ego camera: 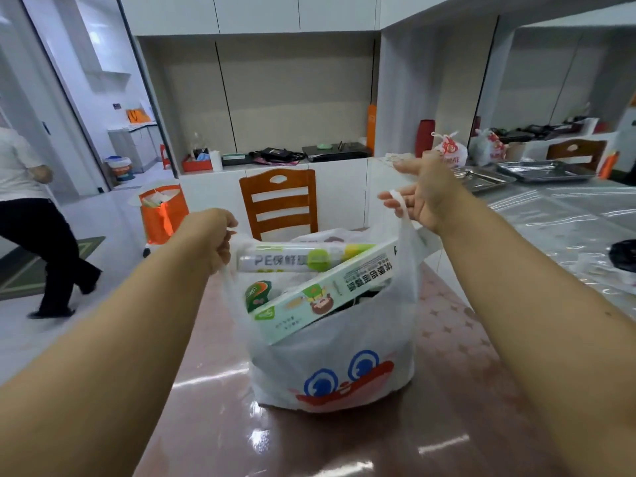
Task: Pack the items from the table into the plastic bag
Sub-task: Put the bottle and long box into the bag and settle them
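Head view shows the white plastic bag (330, 359) standing mid-frame on the reddish table (457, 390), a long box (323, 290) and a wrap roll (296, 259) poking out, the left hand (210, 235) gripping its left handle, the right hand (426, 197) spread with the right handle looped over its fingers

**My two arms, bare to the frame's edge**

From my headset feed I see both of my forearms, long and widened by the lens. No sleeves, watch, rings or gloves show on either. My left hand (210, 232) and right hand (425, 194) are bare too. One small dark spot marks my right forearm.
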### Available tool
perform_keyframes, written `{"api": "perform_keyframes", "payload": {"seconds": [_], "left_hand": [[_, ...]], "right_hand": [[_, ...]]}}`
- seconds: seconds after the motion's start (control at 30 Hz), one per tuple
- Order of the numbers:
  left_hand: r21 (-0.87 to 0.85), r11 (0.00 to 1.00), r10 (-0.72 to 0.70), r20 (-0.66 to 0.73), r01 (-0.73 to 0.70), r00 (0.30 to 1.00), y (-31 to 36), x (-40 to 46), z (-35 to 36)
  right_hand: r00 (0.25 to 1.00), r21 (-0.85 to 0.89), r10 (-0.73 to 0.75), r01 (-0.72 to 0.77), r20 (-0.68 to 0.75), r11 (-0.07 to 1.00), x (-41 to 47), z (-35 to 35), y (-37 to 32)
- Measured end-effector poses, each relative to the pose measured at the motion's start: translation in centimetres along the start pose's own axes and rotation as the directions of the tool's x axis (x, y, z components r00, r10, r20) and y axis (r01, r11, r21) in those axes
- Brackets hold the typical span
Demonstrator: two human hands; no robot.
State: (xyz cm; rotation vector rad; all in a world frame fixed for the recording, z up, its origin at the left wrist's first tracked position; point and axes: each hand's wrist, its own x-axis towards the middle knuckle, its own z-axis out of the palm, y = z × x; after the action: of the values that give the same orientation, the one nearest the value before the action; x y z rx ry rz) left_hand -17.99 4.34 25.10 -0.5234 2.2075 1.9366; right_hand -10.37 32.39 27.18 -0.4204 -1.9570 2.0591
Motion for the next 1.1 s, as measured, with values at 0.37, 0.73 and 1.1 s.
{"api": "perform_keyframes", "payload": {"seconds": [0.37, 0.73, 1.1], "left_hand": [[0.644, 0.052, 0.616, 0.581, -0.763, 0.533, -4.3, -6.1, 11.0], [0.571, 0.126, 0.367, 0.733, -0.811, 0.573, -5.5, -2.8, 9.8], [0.583, 0.008, 0.378, 0.750, -0.812, 0.542, -7.7, -2.3, 8.6]], "right_hand": [[1.000, 0.021, 0.005, -0.006, 0.024, 1.000, 0.8, -1.1, 0.0], [0.994, 0.074, 0.076, -0.071, -0.077, 0.995, 0.5, -3.1, 0.3], [0.978, 0.269, 0.126, -0.078, -0.168, 0.960, 0.5, -3.9, 0.7]]}}
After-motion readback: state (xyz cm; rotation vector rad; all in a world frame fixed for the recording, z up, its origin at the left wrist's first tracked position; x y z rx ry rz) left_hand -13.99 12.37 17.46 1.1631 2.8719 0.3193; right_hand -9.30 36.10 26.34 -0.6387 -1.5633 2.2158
